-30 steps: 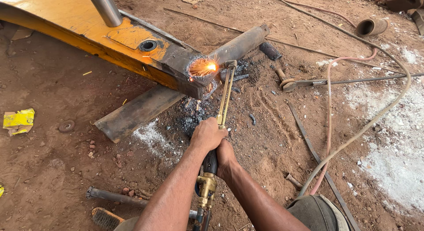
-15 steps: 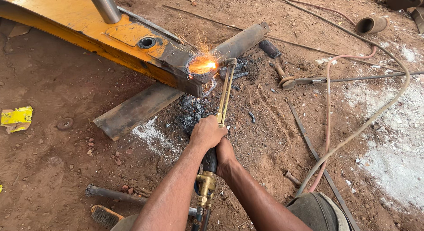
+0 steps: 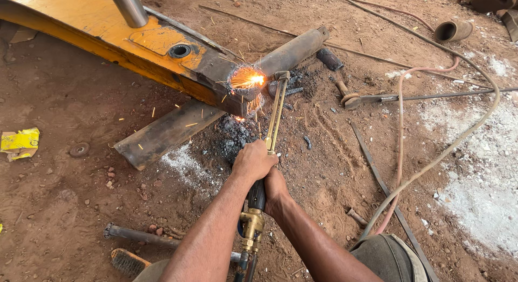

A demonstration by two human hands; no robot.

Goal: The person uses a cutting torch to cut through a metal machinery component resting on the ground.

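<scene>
My left hand (image 3: pixel 253 161) and my right hand (image 3: pixel 275 191) both grip the dark handle of a brass cutting torch (image 3: pixel 275 114). Its long tubes reach up to a bent tip at the end of a big yellow steel arm (image 3: pixel 102 31). A round boss (image 3: pixel 246 80) on that arm's dark end glows orange, and sparks spray from it down onto the blackened soil. The torch's brass valve body (image 3: pixel 251 225) sits between my forearms.
A rusty flat steel bar (image 3: pixel 167 132) lies under the arm on red dirt. A hammer (image 3: pixel 346 96), a long rod (image 3: pixel 448 94), hoses (image 3: pixel 400 131), a pipe piece (image 3: pixel 452 29), a wire brush (image 3: pixel 128 260) and a yellow wrapper (image 3: pixel 20 142) lie around.
The glow on the arm's end has grown and more sparks fly out and down. Both hands keep the same grip on the torch, which has barely shifted.
</scene>
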